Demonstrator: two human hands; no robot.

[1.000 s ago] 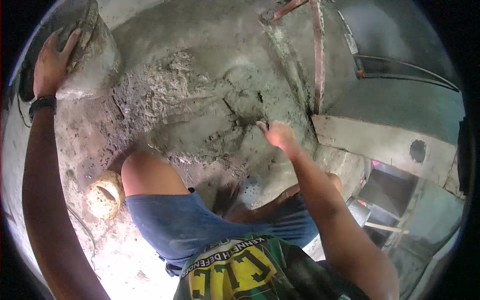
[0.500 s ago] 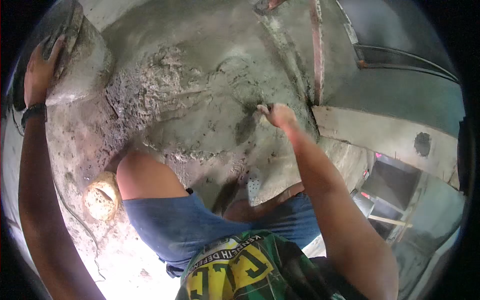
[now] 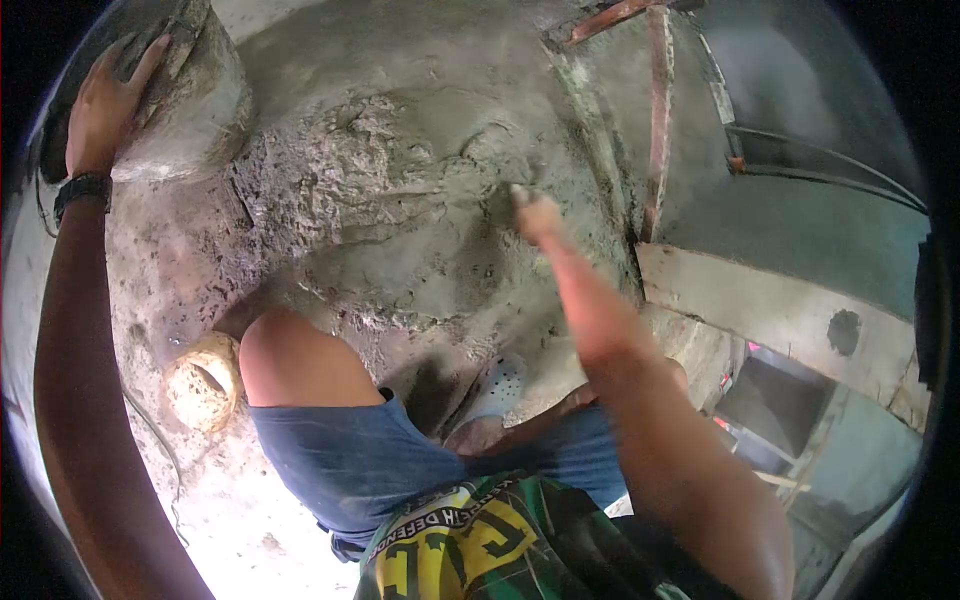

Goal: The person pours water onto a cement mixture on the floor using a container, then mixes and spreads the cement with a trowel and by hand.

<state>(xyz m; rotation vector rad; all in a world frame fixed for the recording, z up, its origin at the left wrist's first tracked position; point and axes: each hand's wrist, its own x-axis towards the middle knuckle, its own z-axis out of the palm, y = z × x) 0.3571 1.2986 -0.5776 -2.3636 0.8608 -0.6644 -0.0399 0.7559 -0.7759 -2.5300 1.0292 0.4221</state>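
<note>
My left hand (image 3: 105, 105) lies with fingers spread on the top of a bulky, cement-smeared container (image 3: 205, 110) at the upper left. Its kind is hard to make out. My right hand (image 3: 538, 215) is closed, thumb out, around what looks like a trowel (image 3: 500, 203). Motion blur and wet grey surroundings hide most of the tool. It is low over wet cement (image 3: 420, 235), smooth near the hand and rough and lumpy (image 3: 345, 170) toward the left.
A round, cement-crusted pot-like object (image 3: 203, 385) with a hollow stands beside my knee. A cable (image 3: 160, 440) runs along the floor. My foot wears a perforated light clog (image 3: 497, 385). Wooden strips (image 3: 657, 120) and a pale board (image 3: 770, 300) border the right side.
My right hand has shifted slightly left and up over the wet cement. My left hand stays on the container. The whole view has shifted a little.
</note>
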